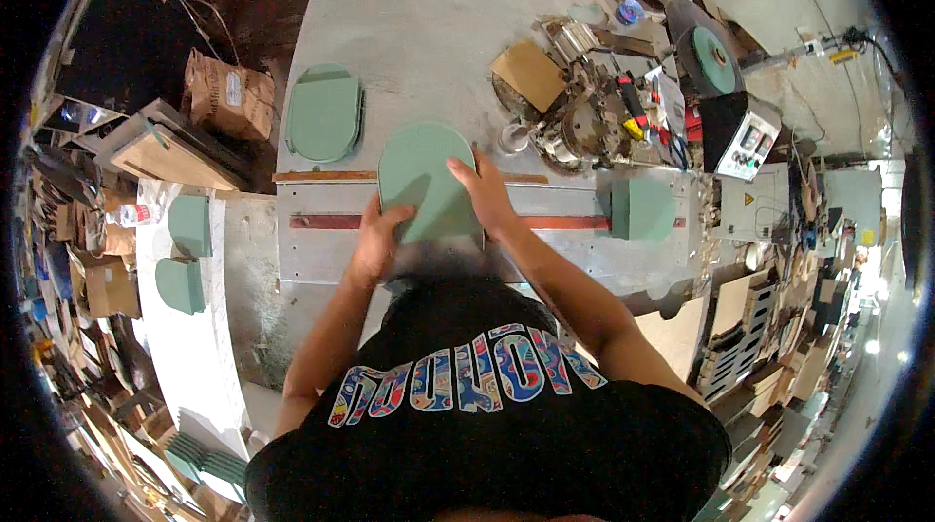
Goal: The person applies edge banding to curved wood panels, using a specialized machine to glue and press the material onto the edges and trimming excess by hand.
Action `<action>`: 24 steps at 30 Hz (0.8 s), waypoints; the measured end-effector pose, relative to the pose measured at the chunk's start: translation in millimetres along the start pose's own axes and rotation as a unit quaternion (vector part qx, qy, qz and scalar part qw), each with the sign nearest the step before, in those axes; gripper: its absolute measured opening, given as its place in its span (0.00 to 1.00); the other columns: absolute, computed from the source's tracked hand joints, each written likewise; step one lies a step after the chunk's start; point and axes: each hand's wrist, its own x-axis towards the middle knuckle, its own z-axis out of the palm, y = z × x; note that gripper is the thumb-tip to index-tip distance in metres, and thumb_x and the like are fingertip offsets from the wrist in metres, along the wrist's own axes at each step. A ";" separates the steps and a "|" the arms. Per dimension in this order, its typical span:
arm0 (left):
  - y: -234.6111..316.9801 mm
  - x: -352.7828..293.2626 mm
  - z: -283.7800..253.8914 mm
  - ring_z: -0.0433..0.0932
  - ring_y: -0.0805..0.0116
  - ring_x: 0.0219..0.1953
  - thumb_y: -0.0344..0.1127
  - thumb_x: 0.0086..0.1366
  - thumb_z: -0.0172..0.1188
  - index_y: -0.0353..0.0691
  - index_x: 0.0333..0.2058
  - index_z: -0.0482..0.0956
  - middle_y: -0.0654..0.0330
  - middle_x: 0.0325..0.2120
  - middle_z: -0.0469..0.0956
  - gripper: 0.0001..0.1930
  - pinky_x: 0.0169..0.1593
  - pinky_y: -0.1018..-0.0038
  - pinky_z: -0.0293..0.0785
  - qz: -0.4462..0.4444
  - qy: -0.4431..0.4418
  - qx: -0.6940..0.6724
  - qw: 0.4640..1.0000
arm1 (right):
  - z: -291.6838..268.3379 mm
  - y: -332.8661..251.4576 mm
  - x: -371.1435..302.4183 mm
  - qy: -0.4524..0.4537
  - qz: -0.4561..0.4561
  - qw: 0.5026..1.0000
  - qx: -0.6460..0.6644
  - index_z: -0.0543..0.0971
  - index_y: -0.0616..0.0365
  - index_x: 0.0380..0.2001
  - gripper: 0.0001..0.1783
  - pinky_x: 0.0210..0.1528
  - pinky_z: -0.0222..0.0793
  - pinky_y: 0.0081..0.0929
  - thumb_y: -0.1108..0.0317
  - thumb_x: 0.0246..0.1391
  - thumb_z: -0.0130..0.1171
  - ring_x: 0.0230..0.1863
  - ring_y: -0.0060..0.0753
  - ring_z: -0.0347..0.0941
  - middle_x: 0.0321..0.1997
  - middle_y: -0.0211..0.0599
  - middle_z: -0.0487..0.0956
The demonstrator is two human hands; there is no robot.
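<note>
Both my hands hold a green board (426, 167) with a rounded far end over the near part of the grey worktable. My left hand (375, 238) grips its lower left edge, thumb lying on top. On the other side, my right hand (484, 193) grips the right edge, its thumb also over the face. The fingers beneath are hidden, and I cannot tell whether it is one board or several together. A stack of similar green boards (323, 118) lies on the table to the far left. More green boards (648, 210) stand in a block to the right.
Metal machine parts (584, 128) and hand tools crowd the table's right side, with a grinding wheel (716, 59) behind. A reddish strip (336, 222) crosses the near table. On a white side table (190, 356) at left sit more green stacks (180, 285) and a bottle (134, 215).
</note>
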 end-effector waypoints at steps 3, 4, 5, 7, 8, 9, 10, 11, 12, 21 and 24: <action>-62.7 -18.6 -1.1 0.83 0.60 0.51 0.36 0.71 0.65 0.36 0.63 0.75 0.55 0.52 0.82 0.25 0.56 0.61 0.80 0.044 0.022 0.128 0.991 | -13.3 30.6 -37.9 0.059 -0.040 0.996 0.051 0.76 0.65 0.63 0.34 0.63 0.71 0.38 0.45 0.70 0.62 0.57 0.38 0.76 0.57 0.44 0.82; -28.1 -31.3 48.7 0.83 0.59 0.51 0.38 0.72 0.65 0.36 0.64 0.75 0.54 0.53 0.82 0.25 0.56 0.61 0.80 -0.072 0.075 0.003 0.995 | -26.9 35.5 -50.4 0.080 -0.036 0.992 0.086 0.75 0.65 0.64 0.34 0.63 0.71 0.37 0.46 0.71 0.63 0.58 0.37 0.76 0.57 0.44 0.82; -8.6 -40.1 81.2 0.83 0.59 0.52 0.39 0.72 0.65 0.36 0.64 0.75 0.54 0.53 0.81 0.25 0.56 0.61 0.81 -0.181 0.130 -0.123 0.967 | -39.6 37.2 -61.7 0.097 -0.033 0.987 0.120 0.75 0.66 0.64 0.34 0.64 0.71 0.36 0.46 0.71 0.63 0.58 0.37 0.76 0.57 0.44 0.82; -48.3 -37.8 88.0 0.83 0.59 0.51 0.43 0.74 0.65 0.36 0.63 0.76 0.54 0.53 0.82 0.25 0.55 0.60 0.81 -0.022 0.007 0.003 1.000 | -65.5 53.2 -80.7 0.113 -0.031 0.990 0.081 0.75 0.66 0.64 0.33 0.63 0.72 0.36 0.48 0.70 0.64 0.58 0.36 0.76 0.57 0.43 0.82; -67.5 -34.0 94.6 0.83 0.59 0.50 0.46 0.75 0.64 0.37 0.62 0.76 0.54 0.52 0.82 0.25 0.54 0.61 0.81 0.002 -0.025 0.036 0.999 | -81.1 63.2 -91.3 0.121 -0.028 0.990 0.061 0.75 0.66 0.64 0.33 0.63 0.72 0.35 0.49 0.70 0.65 0.58 0.35 0.76 0.57 0.42 0.82; -86.4 -30.3 101.1 0.83 0.60 0.49 0.48 0.76 0.63 0.37 0.62 0.77 0.54 0.51 0.82 0.25 0.53 0.62 0.82 0.027 -0.056 0.068 0.996 | -99.1 70.2 -103.2 0.128 -0.002 0.989 0.068 0.75 0.65 0.65 0.33 0.62 0.72 0.35 0.50 0.70 0.65 0.57 0.35 0.76 0.58 0.42 0.82; -97.3 -18.6 115.2 0.83 0.61 0.46 0.51 0.77 0.62 0.37 0.61 0.77 0.54 0.50 0.82 0.25 0.50 0.63 0.82 -0.001 -0.058 0.069 0.996 | -119.9 76.8 -114.8 0.137 0.022 0.988 0.073 0.75 0.65 0.65 0.33 0.62 0.73 0.36 0.50 0.70 0.66 0.57 0.34 0.76 0.58 0.41 0.81; -104.2 -5.0 129.7 0.83 0.62 0.43 0.53 0.78 0.61 0.38 0.60 0.78 0.54 0.49 0.82 0.26 0.47 0.65 0.81 -0.038 -0.054 0.038 0.997 | -138.8 81.1 -125.5 0.142 0.045 0.986 0.080 0.74 0.65 0.66 0.33 0.61 0.73 0.36 0.51 0.70 0.66 0.57 0.34 0.76 0.58 0.41 0.81; -111.4 8.6 144.5 0.82 0.64 0.40 0.55 0.79 0.60 0.38 0.60 0.78 0.55 0.48 0.83 0.26 0.44 0.66 0.80 -0.075 -0.047 0.007 0.996 | -157.6 82.8 -138.4 0.159 0.022 0.983 0.092 0.74 0.64 0.67 0.33 0.60 0.74 0.37 0.50 0.71 0.65 0.57 0.34 0.76 0.59 0.40 0.81; -154.0 122.2 237.9 0.72 0.74 0.19 0.52 0.81 0.55 0.43 0.42 0.80 0.61 0.25 0.82 0.18 0.20 0.74 0.63 -0.153 0.119 -0.097 0.976 | -262.7 112.6 -244.1 0.197 -0.050 0.962 0.182 0.70 0.66 0.72 0.43 0.66 0.71 0.40 0.39 0.72 0.61 0.63 0.38 0.75 0.67 0.44 0.78; -158.7 138.2 257.4 0.70 0.74 0.18 0.47 0.80 0.54 0.43 0.40 0.78 0.61 0.25 0.81 0.14 0.20 0.73 0.60 -0.189 0.180 -0.128 0.957 | -276.1 126.2 -259.6 0.179 -0.049 0.963 0.194 0.69 0.68 0.72 0.45 0.68 0.68 0.39 0.37 0.72 0.60 0.65 0.38 0.73 0.68 0.43 0.77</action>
